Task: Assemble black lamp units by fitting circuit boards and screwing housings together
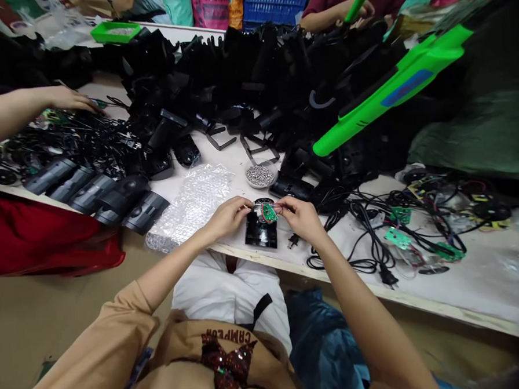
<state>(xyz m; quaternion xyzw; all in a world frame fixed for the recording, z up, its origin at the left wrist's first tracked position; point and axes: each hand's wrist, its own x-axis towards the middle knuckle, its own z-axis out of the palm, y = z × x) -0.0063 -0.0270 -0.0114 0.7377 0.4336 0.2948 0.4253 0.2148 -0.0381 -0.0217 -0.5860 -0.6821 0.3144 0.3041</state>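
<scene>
While the left hand (pixel 228 217) and right hand (pixel 302 218) pinch a small green circuit board (pixel 269 213) from either side, it sits diagonally above a black plastic housing (pixel 260 234), nearer the right hand

You are holding your left arm (pixel 176 263) and right arm (pixel 360 293) forward and angled inward, wrists slightly bent, keeping your left hand (pixel 228 217) and right hand (pixel 302 219) close together, backs upward, while your fingertips (pixel 248 204) are pinching from either side with only a narrow gap between your hands.
</scene>
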